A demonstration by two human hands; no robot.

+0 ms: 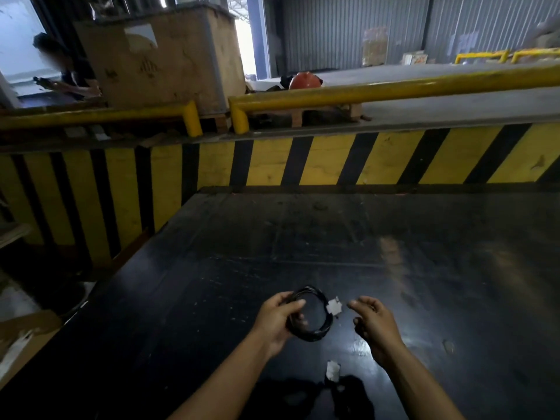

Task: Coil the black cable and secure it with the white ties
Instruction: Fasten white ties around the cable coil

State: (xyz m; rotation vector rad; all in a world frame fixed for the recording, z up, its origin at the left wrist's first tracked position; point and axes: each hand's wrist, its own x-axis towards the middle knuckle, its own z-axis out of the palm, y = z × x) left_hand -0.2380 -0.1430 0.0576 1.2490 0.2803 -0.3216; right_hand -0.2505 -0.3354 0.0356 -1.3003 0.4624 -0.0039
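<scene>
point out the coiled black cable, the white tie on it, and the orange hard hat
coiled black cable (325,325), head view, on the coil's right arc.
white tie (334,306), head view, on the tie's middle, at the coil's right edge.
orange hard hat (304,80), head view, on its dome.

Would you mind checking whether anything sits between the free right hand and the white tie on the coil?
Nothing visible does. The right hand is open beside the tie on the coil, which the left hand holds; only bare table lies between.

Black table, striped barrier, crate
</scene>
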